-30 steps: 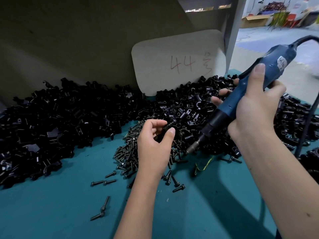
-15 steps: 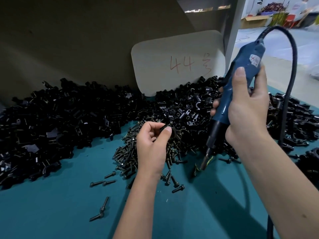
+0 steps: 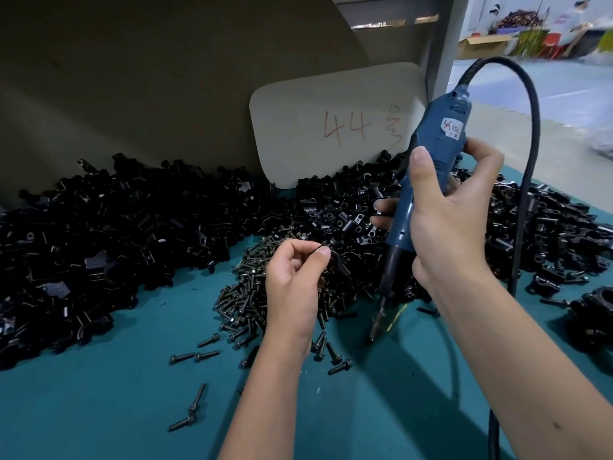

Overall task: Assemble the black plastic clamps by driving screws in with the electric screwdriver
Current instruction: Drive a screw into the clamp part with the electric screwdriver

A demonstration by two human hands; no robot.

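Far to the left of the screw pile [image 3: 265,287], a broad heap of black plastic clamp parts [image 3: 109,234] covers the teal table [image 3: 116,393] and runs back to the tan board behind it. A few loose screws [image 3: 194,356] lie on the bare table in front of the pile, on its near left side, and two more [image 3: 190,411] sit closer to me still.

Right at the near edge of the screw pile, my left hand [image 3: 293,283] hovers with its fingers curled, thumb and forefinger pressed together on a small black clamp piece [image 3: 335,260]; how much of the piece I hold is hidden behind my fingers. Behind the pile, a pale card marked "44" [image 3: 335,127] leans against the board.

Just right of the screw pile, my right hand [image 3: 454,220] wraps around the blue electric screwdriver [image 3: 428,174], thumb lying along its body. The tool stands nearly upright, tilted slightly, and its bit [image 3: 376,327] points down at the table beside the pile; I cannot tell whether the tip touches. Its black cord [image 3: 527,180] arcs over from the top and drops past my right wrist. Further right of the pile, more clamp parts [image 3: 544,227] spread across the table.
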